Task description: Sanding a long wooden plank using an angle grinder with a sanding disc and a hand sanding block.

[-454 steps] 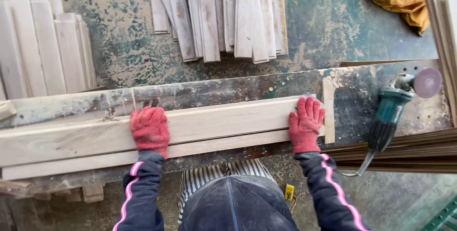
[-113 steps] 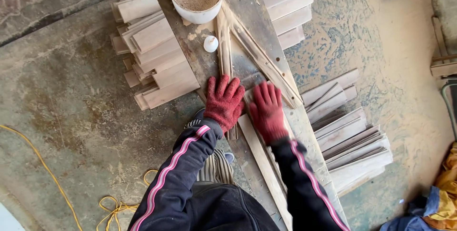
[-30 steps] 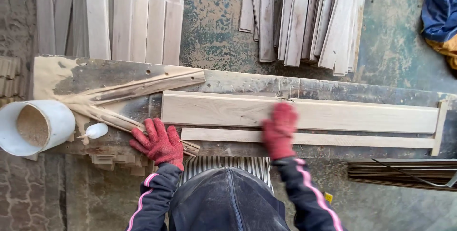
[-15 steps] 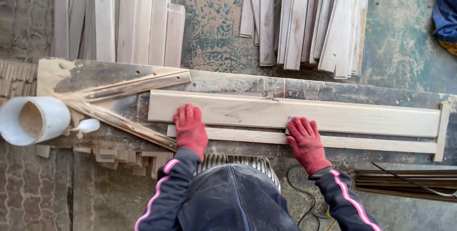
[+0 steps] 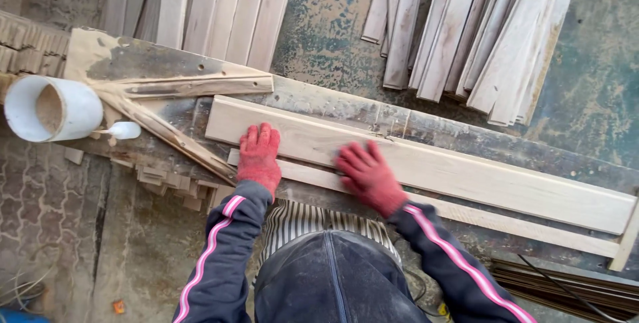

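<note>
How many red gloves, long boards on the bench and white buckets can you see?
Red gloves: 2, on the left hand and the right hand
Long boards on the bench: 2, the wide board and the narrow strip
White buckets: 1, the white bucket with sawdust inside
Total: 5

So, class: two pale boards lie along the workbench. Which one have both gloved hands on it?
The wide board, farther from the person. The left hand and right hand rest on it; the narrow strip lies alongside, at the bench's near edge.
</note>
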